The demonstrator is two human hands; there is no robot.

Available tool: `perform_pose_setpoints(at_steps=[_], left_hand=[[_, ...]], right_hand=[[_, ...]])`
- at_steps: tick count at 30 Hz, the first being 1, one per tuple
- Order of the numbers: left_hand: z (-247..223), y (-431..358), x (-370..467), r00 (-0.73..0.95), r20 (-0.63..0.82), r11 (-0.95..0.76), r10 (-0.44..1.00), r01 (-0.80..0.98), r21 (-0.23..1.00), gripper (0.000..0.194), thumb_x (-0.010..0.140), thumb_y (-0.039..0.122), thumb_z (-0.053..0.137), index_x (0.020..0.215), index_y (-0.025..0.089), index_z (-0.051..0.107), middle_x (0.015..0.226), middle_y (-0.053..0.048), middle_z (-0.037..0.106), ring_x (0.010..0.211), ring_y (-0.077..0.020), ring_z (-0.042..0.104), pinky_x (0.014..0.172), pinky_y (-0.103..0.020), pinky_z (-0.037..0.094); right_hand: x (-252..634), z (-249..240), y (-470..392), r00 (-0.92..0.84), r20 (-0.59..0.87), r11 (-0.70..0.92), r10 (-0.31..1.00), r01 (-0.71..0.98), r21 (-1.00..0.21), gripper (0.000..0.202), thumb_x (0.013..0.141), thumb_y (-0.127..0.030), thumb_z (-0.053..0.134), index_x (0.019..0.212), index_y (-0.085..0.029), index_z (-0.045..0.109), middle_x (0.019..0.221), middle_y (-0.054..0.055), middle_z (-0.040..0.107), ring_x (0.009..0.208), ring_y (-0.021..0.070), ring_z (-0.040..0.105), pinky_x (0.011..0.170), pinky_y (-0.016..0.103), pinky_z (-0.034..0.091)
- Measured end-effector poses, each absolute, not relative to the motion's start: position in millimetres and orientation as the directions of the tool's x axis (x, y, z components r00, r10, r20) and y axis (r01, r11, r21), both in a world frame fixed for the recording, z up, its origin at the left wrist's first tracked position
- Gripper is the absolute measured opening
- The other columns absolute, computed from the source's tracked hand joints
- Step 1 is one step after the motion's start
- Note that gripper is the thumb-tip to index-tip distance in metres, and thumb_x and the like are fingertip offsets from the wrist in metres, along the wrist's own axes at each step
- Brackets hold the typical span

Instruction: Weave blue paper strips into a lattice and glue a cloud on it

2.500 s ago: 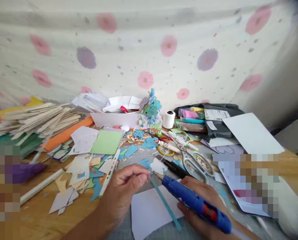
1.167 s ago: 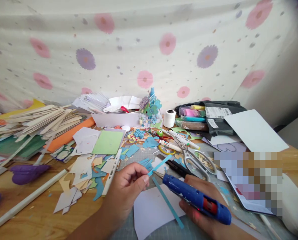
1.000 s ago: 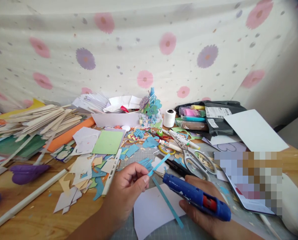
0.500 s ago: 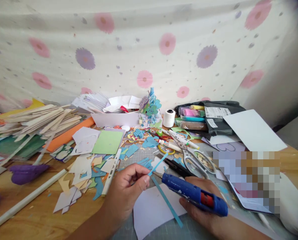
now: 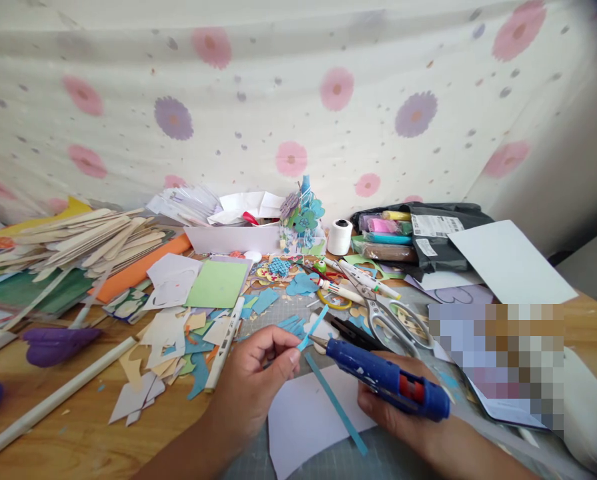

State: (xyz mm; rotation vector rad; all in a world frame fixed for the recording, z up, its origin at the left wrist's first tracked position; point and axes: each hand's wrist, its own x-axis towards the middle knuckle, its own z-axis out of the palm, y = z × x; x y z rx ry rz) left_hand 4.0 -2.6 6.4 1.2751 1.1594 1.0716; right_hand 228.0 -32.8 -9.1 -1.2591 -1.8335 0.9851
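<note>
Between thumb and fingers, my left hand (image 5: 263,380) pinches a short blue paper strip (image 5: 318,323), which points up and to the right. My right hand (image 5: 403,400) is wrapped round a blue hot glue gun (image 5: 385,377). The gun's metal nozzle is at the strip, close to my left fingertips; whether it touches cannot be made out. Below both hands, a longer blue paper strip (image 5: 335,405) lies slantwise across a white sheet of paper (image 5: 303,420) on the grey cutting mat (image 5: 251,443).
Beyond the gun lie silver scissors (image 5: 378,317) and a black tool (image 5: 351,330). Paper scraps (image 5: 165,340) and a white marker (image 5: 225,343) are at left. A thread spool (image 5: 339,237) stands behind. At right is a pixelated screen (image 5: 498,363).
The glue gun has shifted slightly left and up, its nozzle now a little higher along the strip. The pinched strip is tilted slightly more upright. My left hand has barely moved.
</note>
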Motion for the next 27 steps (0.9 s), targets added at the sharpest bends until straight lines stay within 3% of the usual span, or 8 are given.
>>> perform_pose_setpoints(at_steps=[6,15,22,27], left_hand=[[4,0,2,0.121,-0.030,0.020,0.992,0.080,0.997,0.010,0.073,0.029,0.067,0.075,0.019,0.066,0.058,0.002,0.058,0.056,-0.0132,0.052,0.054,-0.023,0.041],[0,-1,-1,0.143,0.012,-0.029,0.990,0.120,0.992,0.010,0.077,0.030,0.065,0.078,0.020,0.068,0.061,0.001,0.060,0.059,-0.0140,0.053,0.056,-0.023,0.042],[2,0,1,0.139,0.009,-0.026,0.990,0.121,0.992,0.009,0.076,0.029,0.065,0.077,0.020,0.068,0.060,0.001,0.060,0.058,-0.0144,0.054,0.055,-0.023,0.042],[1,-1,0,0.159,0.024,-0.046,0.987,0.134,0.990,0.009,0.077,0.030,0.064,0.078,0.021,0.068,0.061,0.001,0.061,0.059,-0.0140,0.054,0.056,-0.023,0.042]], right_hand=[[227,0,-32,-0.317,0.177,0.285,0.932,0.338,-0.897,0.009,0.079,-0.029,0.061,0.075,-0.021,0.058,0.091,0.003,0.059,0.074,0.0163,0.058,0.065,0.027,0.047],[228,-4,-32,-0.305,0.224,0.349,0.926,0.458,-0.818,0.020,0.078,-0.023,0.056,0.063,-0.021,0.043,0.070,-0.001,0.049,0.061,0.0139,0.051,0.054,0.025,0.042],[229,-8,-32,-0.282,0.322,0.426,0.904,0.515,-0.744,0.022,0.079,-0.022,0.056,0.061,-0.022,0.043,0.064,-0.001,0.048,0.059,0.0152,0.051,0.052,0.026,0.044],[232,-13,-31,-0.281,0.384,0.474,0.880,0.460,-0.751,0.017,0.077,-0.020,0.057,0.062,-0.025,0.049,0.064,0.001,0.054,0.054,0.0166,0.054,0.045,0.026,0.044]])
